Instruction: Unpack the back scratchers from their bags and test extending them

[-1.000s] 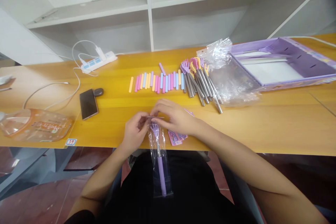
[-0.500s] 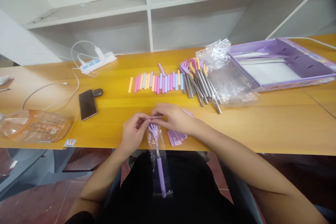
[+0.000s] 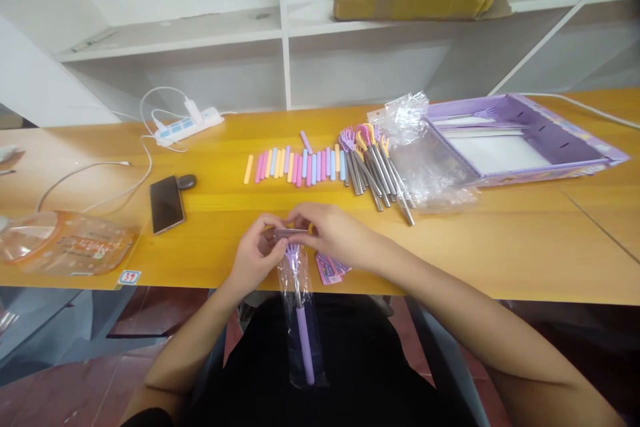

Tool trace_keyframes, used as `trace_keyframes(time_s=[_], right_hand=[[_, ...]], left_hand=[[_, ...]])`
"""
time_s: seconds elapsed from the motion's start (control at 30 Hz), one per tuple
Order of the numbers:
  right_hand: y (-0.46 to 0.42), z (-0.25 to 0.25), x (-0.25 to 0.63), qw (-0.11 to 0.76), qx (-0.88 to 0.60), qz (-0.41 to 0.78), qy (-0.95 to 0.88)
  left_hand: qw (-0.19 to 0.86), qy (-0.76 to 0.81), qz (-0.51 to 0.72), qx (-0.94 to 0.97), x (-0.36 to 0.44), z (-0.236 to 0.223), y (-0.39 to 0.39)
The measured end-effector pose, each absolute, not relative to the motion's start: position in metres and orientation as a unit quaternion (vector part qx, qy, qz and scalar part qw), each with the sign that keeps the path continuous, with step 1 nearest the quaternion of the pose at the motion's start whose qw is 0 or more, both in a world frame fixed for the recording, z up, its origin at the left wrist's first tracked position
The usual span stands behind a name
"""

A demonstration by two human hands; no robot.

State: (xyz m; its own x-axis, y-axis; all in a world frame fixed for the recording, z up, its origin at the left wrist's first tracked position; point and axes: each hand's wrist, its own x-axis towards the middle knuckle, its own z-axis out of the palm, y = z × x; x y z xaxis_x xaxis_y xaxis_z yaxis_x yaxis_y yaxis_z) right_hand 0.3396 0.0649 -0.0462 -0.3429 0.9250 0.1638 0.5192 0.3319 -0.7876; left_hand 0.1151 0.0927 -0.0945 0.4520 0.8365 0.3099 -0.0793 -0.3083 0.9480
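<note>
In front of my body hangs a purple back scratcher (image 3: 304, 340) with a metal shaft, inside a clear plastic bag (image 3: 317, 370). A small card (image 3: 291, 232) is at the bag's top, seen nearly edge-on. My left hand (image 3: 255, 253) pinches the card's left end, thumb toward me. My right hand (image 3: 335, 233) is closed on its right end, its fingers curled over from above. Whether the bag's edge lies inside the card is hidden. Just below my right hand, several pink and purple printed cards (image 3: 329, 269) lie on the table.
Beyond my hands is a row of coloured handle sleeves (image 3: 299, 167). Right of it are piled back scratchers (image 3: 373, 167), clear bags (image 3: 433, 180) and a purple box (image 3: 545, 170). A phone (image 3: 167, 205), power strip (image 3: 187, 125) and orange-labelled bottle (image 3: 70, 243) are at left.
The card has tilted so more of its face shows, and my hands have shifted slightly on it. The camera has tilted up a little, so the scene sits lower.
</note>
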Motion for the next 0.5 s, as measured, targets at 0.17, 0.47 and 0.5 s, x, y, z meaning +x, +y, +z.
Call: trace_keyframes(time_s=[0.17,0.47,0.5], right_hand=[[0.006,-0.06,0.326,0.295,-0.482,0.539,-0.625],[-0.044,-0.066,0.329,0.345,-0.492,0.574,-0.556],[-0.034,-0.051,0.352,0.371,-0.52,0.509,-0.577]], left_hand=[[0.493,0.243,0.491,0.676,0.111,-0.089,0.09],[0.606,0.176,0.458,0.626,0.103,-0.099,0.085],[0.616,0.173,0.446,0.626,0.102,-0.1,0.085]])
